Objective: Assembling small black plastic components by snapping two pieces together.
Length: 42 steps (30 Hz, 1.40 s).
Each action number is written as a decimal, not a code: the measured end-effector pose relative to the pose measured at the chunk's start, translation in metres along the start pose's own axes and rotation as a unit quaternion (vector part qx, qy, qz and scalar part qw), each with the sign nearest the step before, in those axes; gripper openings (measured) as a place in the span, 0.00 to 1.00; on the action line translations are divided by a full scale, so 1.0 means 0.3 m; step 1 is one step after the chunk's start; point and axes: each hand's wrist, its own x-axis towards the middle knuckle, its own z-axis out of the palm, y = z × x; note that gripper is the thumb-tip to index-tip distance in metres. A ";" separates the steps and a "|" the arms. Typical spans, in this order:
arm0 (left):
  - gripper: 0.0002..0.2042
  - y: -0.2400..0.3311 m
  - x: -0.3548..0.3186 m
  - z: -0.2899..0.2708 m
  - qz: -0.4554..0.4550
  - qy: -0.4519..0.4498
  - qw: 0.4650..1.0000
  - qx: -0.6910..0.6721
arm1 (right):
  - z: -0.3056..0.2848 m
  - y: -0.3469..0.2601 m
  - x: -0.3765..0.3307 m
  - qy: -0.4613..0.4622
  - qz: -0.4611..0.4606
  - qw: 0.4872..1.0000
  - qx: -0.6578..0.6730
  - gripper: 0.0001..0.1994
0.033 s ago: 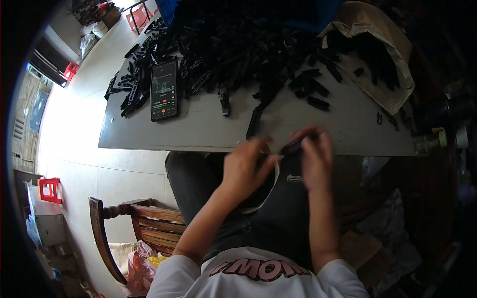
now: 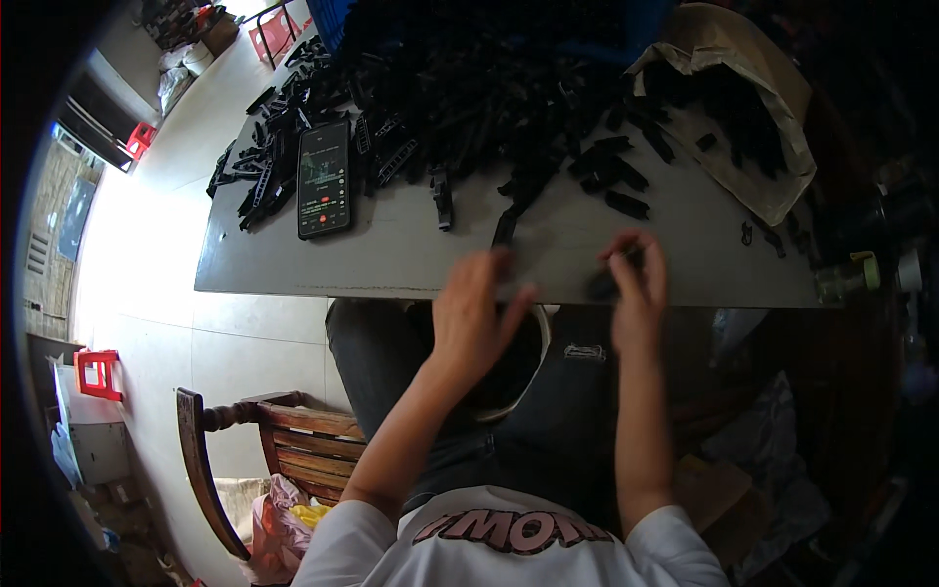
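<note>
My left hand (image 2: 467, 315) reaches over the table's front edge, fingers stretched out and thumb apart, slightly blurred. Its fingertips are at the near end of a long black plastic piece (image 2: 506, 227), covering that end; whether they touch it I cannot tell. To the right, my right hand (image 2: 641, 289) is closed on a small black part (image 2: 603, 286), smeared by motion, its exact kind unclear. A large heap of black plastic parts (image 2: 460, 108) covers the far half of the grey table (image 2: 391, 269). Several loose black pieces (image 2: 626, 203) lie beyond my right hand.
A lit phone (image 2: 324, 181) lies at the heap's left. A blue crate (image 2: 626, 29) stands behind the heap. At the right are an open brown paper bag (image 2: 797, 147) of black parts and a greenish bottle (image 2: 846, 279). A wooden chair (image 2: 313, 440) stands at the lower left.
My hands were close together at the table edge around a black part. They have moved apart: the left forward to the long piece, the right slightly rightward with the black part.
</note>
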 end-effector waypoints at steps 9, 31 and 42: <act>0.14 -0.109 0.054 -0.008 -0.064 0.081 0.979 0.175 | -0.063 -0.028 0.231 -0.101 -0.142 0.721 -0.671 0.11; 0.20 0.018 -0.056 -0.030 -0.121 -0.139 0.926 -0.329 | 0.106 -0.060 -0.125 -0.171 0.169 0.955 0.174 0.16; 0.14 -0.175 0.169 -0.177 0.124 0.039 0.936 0.327 | -0.076 0.030 0.278 0.008 -0.106 0.918 -0.382 0.09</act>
